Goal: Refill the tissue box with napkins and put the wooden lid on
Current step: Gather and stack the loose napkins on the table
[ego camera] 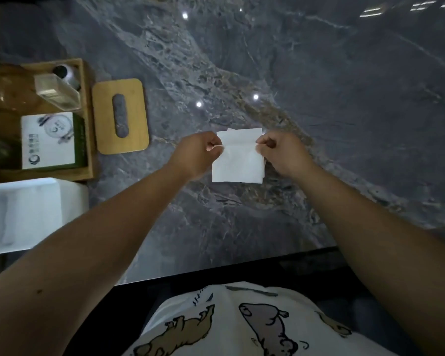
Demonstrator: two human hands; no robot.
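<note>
A white napkin [238, 160] lies over the dark marble table in the middle of the view, its top part folded over. My left hand [198, 152] pinches its left edge at the fold and my right hand [283, 152] pinches its right edge. The wooden lid [134, 109], with an oval slot, lies flat on the table to the left. The white tissue box [70, 199] stands open at the left edge, with white napkins showing inside.
A wooden tray [86, 119] at the far left holds a clear bottle [59, 91] and a white-and-green packet [49, 140]. The table's near edge [229, 265] runs in front of my shirt.
</note>
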